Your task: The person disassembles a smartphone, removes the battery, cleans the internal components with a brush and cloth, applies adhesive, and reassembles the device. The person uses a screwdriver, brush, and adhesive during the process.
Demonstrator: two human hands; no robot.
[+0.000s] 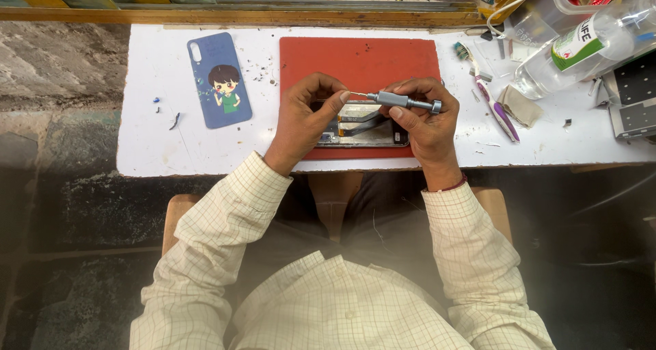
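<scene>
An opened phone (365,128) with its inner parts showing lies on a red mat (355,60) at the front of a white table (150,145). My right hand (424,121) grips a grey precision screwdriver (403,102), held level with its thin tip pointing left. My left hand (307,114) rests over the phone's left end, with the thumb and forefinger pinching at the screwdriver's tip. Whether a screw or bit sits between those fingers is too small to tell.
A blue phone cover (220,80) with a cartoon figure lies left of the mat, with small screws and bits (164,111) near it. Right of the mat are a purple-and-white toothbrush (493,104), a clear plastic bottle (588,43) on its side and a grey part (632,97).
</scene>
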